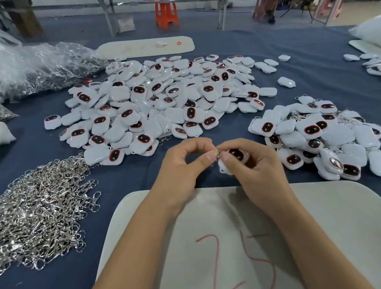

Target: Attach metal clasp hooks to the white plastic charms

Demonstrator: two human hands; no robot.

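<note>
— Two hands meet over the near edge of the blue counter (pixel 291 68), just above the pale board (pixel 318 234) marked in red. What has each got?

— The right hand (pixel 257 175) is curled round one white charm (pixel 226 165), dark face up. The left hand (pixel 183 165) pinches a small metal clasp hook (pixel 218 153) between thumb and forefinger, right at the charm's edge.

— Is the hook through the loop yet?

— I cannot tell; the join is hidden by fingertips and too small to read.

— How should this step go?

— I'd say keep the charm steady in the right, loop turned toward the left, and let the left thread the ring fully through rather than forcing it at an angle. A half-seated ring would probably slip off in the pile.

— And the supplies?

— Loose hooks (pixel 30 215) lie heaped at near left, bare charms (pixel 166 102) are piled ahead, and a separate heap (pixel 326 138) to the right shows rings among the charms, so finished pieces likely go there.
</note>
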